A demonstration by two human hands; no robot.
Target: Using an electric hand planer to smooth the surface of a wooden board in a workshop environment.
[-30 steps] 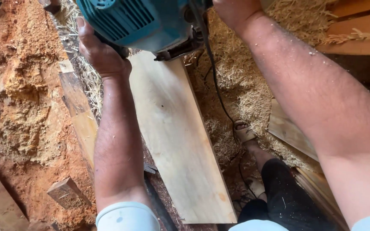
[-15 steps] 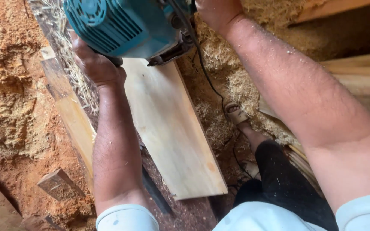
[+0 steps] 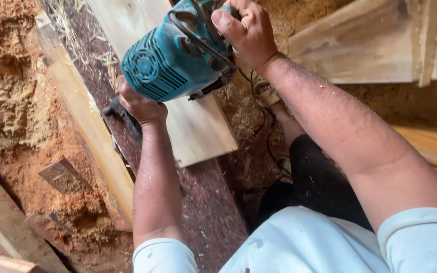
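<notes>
Now we see the teal power tool (image 3: 178,55) lower in view than half a second ago, its vented motor housing fully visible; before it was cut off at the top edge. Our right hand (image 3: 246,31) is clenched over the tool's top handle, and our left hand (image 3: 138,103) grasps a dark side grip under the housing. Both forearms are flecked with sawdust. The tool sits on the pale plank (image 3: 188,121), which lies on a dark reddish workbench (image 3: 203,202). The plank's near end has come closer to the tool; less bare board shows between tool and end than earlier. A black cord (image 3: 269,146) drops from the tool past the right wrist. Beside the bench on the left runs a yellowish wood beam (image 3: 89,136), with orange sawdust heaps (image 3: 11,101) beyond it. Stacked pale boards (image 3: 375,45) lie at upper right. We can't see any packages, labels or signs; a small dark offcut (image 3: 64,174) lies in the sawdust.
</notes>
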